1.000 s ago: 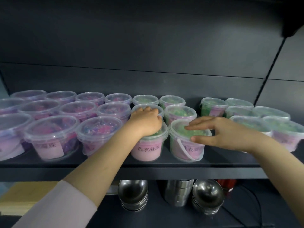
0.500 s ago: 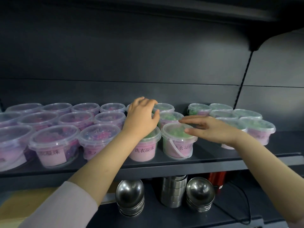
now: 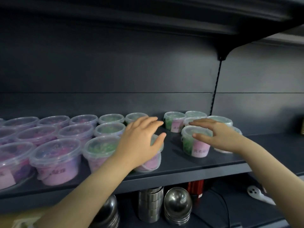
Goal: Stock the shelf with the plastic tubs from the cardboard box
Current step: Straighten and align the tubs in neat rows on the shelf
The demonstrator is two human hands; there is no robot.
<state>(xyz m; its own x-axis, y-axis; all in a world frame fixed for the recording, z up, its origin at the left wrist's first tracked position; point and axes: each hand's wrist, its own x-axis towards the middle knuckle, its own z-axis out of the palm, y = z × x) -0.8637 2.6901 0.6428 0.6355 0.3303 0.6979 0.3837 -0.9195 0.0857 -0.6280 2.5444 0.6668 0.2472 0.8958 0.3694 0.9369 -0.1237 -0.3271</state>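
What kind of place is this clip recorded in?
Most likely a shop aisle or stockroom: dark metal shelving carries rows of identical labelled plastic tubs, and stacked steel bowls sit on the shelf below.

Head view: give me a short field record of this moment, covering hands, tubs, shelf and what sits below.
left hand: open, spread over a front tub
right hand: open, over a green tub
shelf: dark, tubs in rows, purple at left, green toward right
gap: bare strip between the two hands
below: steel bowls, stacked steel cups
cardboard box: not clearly visible
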